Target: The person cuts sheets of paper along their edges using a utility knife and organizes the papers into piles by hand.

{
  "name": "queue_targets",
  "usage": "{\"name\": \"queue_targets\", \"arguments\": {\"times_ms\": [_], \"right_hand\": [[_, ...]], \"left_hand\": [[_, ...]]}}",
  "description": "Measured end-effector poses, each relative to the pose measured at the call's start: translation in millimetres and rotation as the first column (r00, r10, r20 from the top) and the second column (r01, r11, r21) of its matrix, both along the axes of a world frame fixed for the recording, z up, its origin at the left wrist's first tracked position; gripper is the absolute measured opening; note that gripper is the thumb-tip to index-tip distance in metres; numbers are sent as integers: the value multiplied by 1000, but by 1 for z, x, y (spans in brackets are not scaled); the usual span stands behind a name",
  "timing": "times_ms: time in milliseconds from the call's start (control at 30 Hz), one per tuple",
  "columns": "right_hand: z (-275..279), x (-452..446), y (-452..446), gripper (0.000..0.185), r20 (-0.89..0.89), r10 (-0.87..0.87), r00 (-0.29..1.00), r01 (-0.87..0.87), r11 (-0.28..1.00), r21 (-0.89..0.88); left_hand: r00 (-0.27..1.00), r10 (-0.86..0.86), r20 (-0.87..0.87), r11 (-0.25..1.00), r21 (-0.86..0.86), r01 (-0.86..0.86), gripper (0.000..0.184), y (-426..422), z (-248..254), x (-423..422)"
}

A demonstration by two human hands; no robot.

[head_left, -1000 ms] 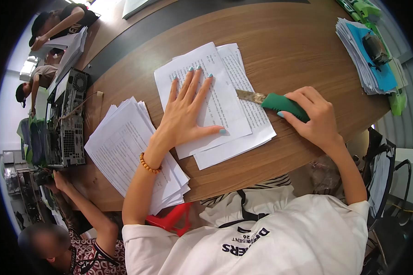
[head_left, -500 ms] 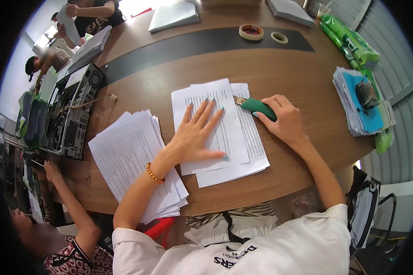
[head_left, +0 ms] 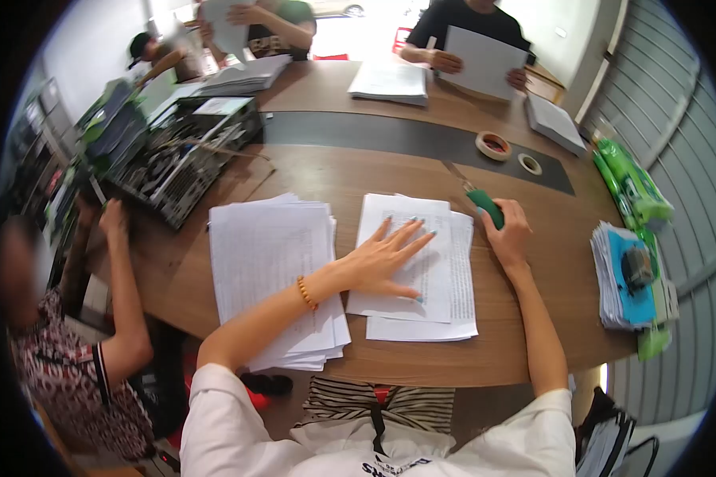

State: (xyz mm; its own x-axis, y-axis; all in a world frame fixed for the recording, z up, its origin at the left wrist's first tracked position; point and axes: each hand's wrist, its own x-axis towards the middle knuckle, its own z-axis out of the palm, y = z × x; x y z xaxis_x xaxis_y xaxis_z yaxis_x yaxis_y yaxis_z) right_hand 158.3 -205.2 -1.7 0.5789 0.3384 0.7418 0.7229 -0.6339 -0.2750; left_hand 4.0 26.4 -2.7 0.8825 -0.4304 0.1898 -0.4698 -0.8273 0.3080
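Note:
My left hand (head_left: 386, 258) lies flat with fingers spread on a small stack of printed sheets (head_left: 382, 306). Another sheet sticks out from under the top one on the right and bottom. My right hand (head_left: 507, 230) is closed around the green handle of a knife-like tool (head_left: 484, 207). Its thin blade points up and left, just above the tabletop and beyond the sheets. To the left, a thicker pile of printed pages (head_left: 270, 262) lies partly under my left forearm.
An opened computer case (head_left: 191, 159) stands at the left near a seated person (head_left: 79, 374). Across the table (head_left: 374, 171), people handle papers. Tape rolls (head_left: 493, 145), a paper stack with a blue sheet (head_left: 632, 298) and green packages (head_left: 632, 187) are at the right.
The view has tilted up, showing more of the table's far side. My right hand has moved the tool away from the sheets, and its blade no longer touches them. My left hand stays on the paper.

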Motion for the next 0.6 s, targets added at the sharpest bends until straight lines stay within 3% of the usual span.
{"name": "queue_targets", "arguments": {"times_ms": [33, 100, 167, 233, 267, 300, 367, 400, 500, 567, 600], "right_hand": [[1, 0, 0, 25, 10, 42, 999, -42, 999, 6], [0, 1, -1, 26, 22, 27, 999, -28, 1000, 7], [-3, 4, -3, 26, 55, 64, 996, -63, 998, -23], [-3, 1, -2, 26, 69, 93, 993, -90, 995, -52], [-1, -4, -2, 26, 78, 97, 992, -89, 991, -95], [1, -7, -2, 26, 89, 100, 991, -87, 987, -138], [0, -7, -3, 26, 75, 120, 990, -109, 984, -139], [0, -7, -3, 26, 74, 126, 989, -114, 982, -150], [-1, -6, -2, 25, 70, 157, 985, -146, 979, -141], [-1, -6, -2, 25, 73, 176, 982, -164, 976, -142], [1, -8, -2, 25, 50, 181, 982, -171, 974, -150]], "left_hand": [[999, -32, -10, 996, -80, 31, 94, 2, 7, 2], [994, 25, 108, 996, -84, -16, 86, 8, 27, 3], [964, 33, 263, 979, -204, 22, 65, 16, 59, -1], [954, 161, 253, 984, -119, -135, 39, 32, 99, -29], [909, 246, 336, 966, -164, -201, 25, 42, 110, -49], [850, 357, 387, 934, -142, -327, 22, 52, 118, -70], [689, 637, 346, 738, -18, -674, 22, 71, 125, -117], [595, 767, 242, 625, -71, -777, 34, 75, 123, -139], [473, 836, 280, 509, -71, -858, 41, 106, 70, -193], [329, 930, 163, 366, -358, -859, 49, 129, 26, -218], [325, 932, 159, 361, -351, -864, 49, 130, 22, -222]]}}
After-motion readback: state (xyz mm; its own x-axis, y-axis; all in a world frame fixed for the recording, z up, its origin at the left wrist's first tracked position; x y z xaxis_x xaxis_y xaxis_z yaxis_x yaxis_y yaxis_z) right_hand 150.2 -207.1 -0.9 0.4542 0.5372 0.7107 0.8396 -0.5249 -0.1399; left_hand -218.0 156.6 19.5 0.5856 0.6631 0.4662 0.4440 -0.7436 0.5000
